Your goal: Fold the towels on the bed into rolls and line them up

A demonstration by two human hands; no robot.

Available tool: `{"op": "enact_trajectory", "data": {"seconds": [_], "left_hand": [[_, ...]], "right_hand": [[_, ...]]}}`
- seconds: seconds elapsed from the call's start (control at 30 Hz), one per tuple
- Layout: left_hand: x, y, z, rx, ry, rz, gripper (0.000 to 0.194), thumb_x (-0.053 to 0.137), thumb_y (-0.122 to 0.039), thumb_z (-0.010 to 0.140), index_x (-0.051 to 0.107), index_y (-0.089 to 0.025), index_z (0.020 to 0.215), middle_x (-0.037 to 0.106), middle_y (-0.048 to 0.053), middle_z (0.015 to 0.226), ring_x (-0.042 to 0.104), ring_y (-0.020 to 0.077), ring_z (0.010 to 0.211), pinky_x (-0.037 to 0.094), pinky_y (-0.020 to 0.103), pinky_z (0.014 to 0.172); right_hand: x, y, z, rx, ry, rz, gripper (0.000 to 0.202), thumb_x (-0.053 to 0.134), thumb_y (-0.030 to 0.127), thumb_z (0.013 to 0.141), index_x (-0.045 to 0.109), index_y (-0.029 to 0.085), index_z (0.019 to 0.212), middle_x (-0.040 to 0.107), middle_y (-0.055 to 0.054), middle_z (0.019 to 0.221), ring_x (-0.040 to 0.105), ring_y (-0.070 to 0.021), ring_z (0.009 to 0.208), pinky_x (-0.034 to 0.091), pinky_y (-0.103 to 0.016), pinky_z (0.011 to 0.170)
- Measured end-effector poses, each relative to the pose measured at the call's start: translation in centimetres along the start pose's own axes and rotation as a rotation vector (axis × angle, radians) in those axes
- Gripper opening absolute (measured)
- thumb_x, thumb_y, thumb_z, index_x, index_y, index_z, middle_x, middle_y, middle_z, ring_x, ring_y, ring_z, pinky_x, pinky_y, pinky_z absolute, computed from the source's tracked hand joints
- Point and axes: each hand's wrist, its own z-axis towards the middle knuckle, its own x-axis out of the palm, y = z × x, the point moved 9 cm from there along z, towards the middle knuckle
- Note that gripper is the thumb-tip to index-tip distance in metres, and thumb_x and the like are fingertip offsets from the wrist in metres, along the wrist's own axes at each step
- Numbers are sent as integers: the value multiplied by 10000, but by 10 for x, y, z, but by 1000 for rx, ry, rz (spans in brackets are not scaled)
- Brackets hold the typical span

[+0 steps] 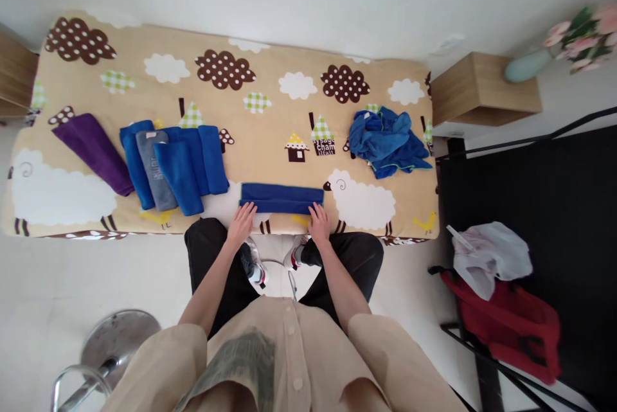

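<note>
Left: the left hand (241, 225) sits at the near left corner of the blue strip (282, 193), its fingers (247, 207) slightly parted along the near edge. From where I stand, I cannot tell whether the thumb pinches from below. The step in hand is judged to be folding work along that edge. Left fingers should stay close to the corner, so that the end comes out square.

Middle: nothing supports the strip between the two sets of fingers. Cloth this soft would likely bow there; light, equal outward tension should keep the line true.

Right: the right hand (319, 224) mirrors the left, fingers slightly parted on the near edge by the right corner; a pinch cannot be confirmed. These fingers should keep level with the left ones, since a lead on one side would probably skew the layers.

Condition of the strip: flat on the patterned sheet (270, 119), under the fingertips and extending just beyond them. The left end is cut straight by a neat fold, with thin greenish trim visible. Through the middle, a lengthwise line parts a darker far band from a slightly brighter near one. The right end looks equally straight. No large wrinkle noted.
</note>
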Motion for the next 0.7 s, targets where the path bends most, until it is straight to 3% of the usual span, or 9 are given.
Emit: {"op": "enact_trajectory", "data": {"seconds": [0.17,0.37,0.53,0.7], "left_hand": [[10,10,31,-65,38,29,671,457,-31,807,596,-116,1459,476,199,1605,319,345,1581,166,582,1314],[-2,24,64,-91,101,-22,556,464,-7,797,733,-161,1258,673,196,1393,543,352,1431,278,581,1280],[-21,37,55,-113,172,-83,428,563,-62,750,776,-215,1088,757,141,1229,697,313,1213,445,484,1197],[-39,58,44,-244,85,-137,323,585,-238,838,734,-206,1122,761,112,1143,726,277,1076,568,420,1036]], "right_hand": [[8,-9,20,61,130,-17,657,385,22,905,537,150,1532,461,-107,1642,369,-224,1546,269,-449,1261],[-14,-25,48,70,181,24,619,383,-22,884,671,160,1400,619,-114,1502,510,-258,1443,345,-452,1221],[-25,-45,52,110,198,118,490,544,23,821,784,210,1205,752,-105,1226,674,-265,1162,452,-409,1137],[-24,-56,53,206,146,191,358,551,147,904,747,191,1201,766,-90,1120,704,-245,1025,543,-375,987]]}}
